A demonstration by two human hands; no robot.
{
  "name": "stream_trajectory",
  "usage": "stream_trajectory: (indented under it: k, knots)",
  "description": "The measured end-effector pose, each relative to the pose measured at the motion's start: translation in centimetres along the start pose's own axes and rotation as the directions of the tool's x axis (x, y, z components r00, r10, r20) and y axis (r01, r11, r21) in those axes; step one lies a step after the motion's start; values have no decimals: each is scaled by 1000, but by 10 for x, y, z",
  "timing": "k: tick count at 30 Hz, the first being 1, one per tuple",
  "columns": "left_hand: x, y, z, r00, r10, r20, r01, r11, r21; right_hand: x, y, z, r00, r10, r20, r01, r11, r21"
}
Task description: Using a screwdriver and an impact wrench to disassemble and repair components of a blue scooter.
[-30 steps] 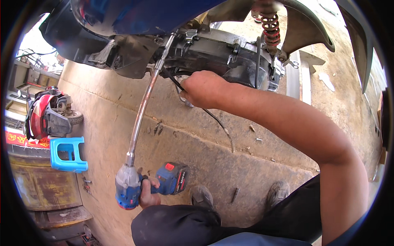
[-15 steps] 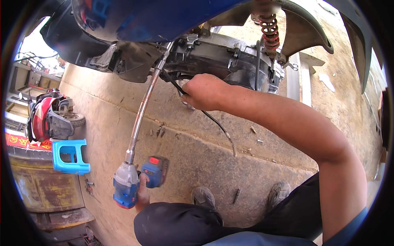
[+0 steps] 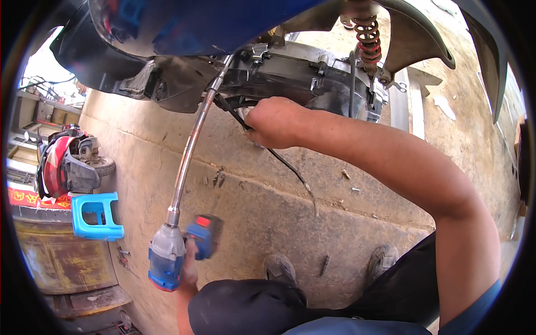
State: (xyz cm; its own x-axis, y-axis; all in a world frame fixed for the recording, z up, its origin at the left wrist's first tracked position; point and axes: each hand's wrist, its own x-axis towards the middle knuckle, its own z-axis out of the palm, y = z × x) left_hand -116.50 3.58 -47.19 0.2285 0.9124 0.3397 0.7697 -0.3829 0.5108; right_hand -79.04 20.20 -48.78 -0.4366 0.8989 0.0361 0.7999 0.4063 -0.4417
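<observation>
Over these last moments the battery pack [image 3: 204,237] has swung round toward the body of the blue-and-grey power driver [image 3: 166,254], blurring as it turns, while the grip on the cable looks unchanged. The driver sits on the lower end of the long metal bar [image 3: 192,146], my landmark here; the bar's upper end reaches in beside the black engine casing [image 3: 279,78]. Just right of the bar's lower end, the left hand [image 3: 190,267] has its fingers wrapped round the driver's handle, though blur hides how tightly. Right of the bar's upper half, the right hand [image 3: 272,124] has its fingers curled closed on the black cable [image 3: 288,163], which passes through them from near the bar and trails away down to the right.
</observation>
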Motion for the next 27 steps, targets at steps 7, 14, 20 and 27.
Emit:
stream_trajectory:
  k: [7, 14, 20, 27]
  knots:
    - [-27, 15, 30, 947, -313, 79, 300, 761, -575, 0, 5, 4, 998, -37, -51, 38, 999, 23]
    - [-17, 16, 37, 930, -365, -42, 248, 708, -661, 1, 3, 1, 1000, 21, -4, -20, 998, 53]
    - [-18, 4, 31, 901, -431, 50, 324, 591, -738, 3, 1, 0, 1000, 0, 9, 0, 1000, 22]
    - [-27, -9, 26, 946, -324, -19, 249, 762, -597, 4, 6, 8, 998, -38, -40, 39, 999, 12]
